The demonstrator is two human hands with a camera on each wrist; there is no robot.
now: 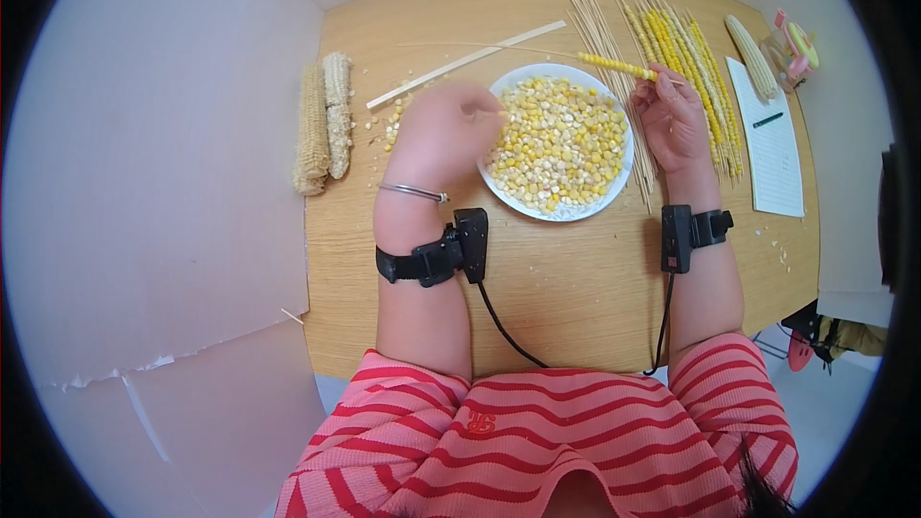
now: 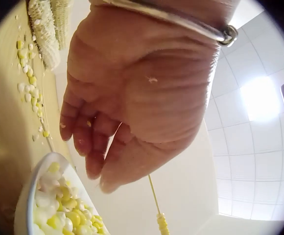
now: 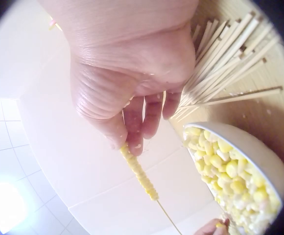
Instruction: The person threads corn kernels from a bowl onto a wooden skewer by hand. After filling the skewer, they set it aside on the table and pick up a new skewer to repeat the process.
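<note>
My right hand holds a thin wooden skewer near one end, with thumb and fingertips at a row of yellow corn kernels threaded on it. The bare length of the skewer stretches left above the plate. My left hand is at the left rim of a white plate heaped with loose yellow and white kernels. Its thumb and forefinger pinch together, and a yellow kernel shows at those fingertips in the right wrist view.
Bare skewers lie behind and right of the plate, beside several kernel-threaded skewers. Two stripped cobs lie at the left edge, near a flat wooden strip. At right are a whole cob, paper and a pen.
</note>
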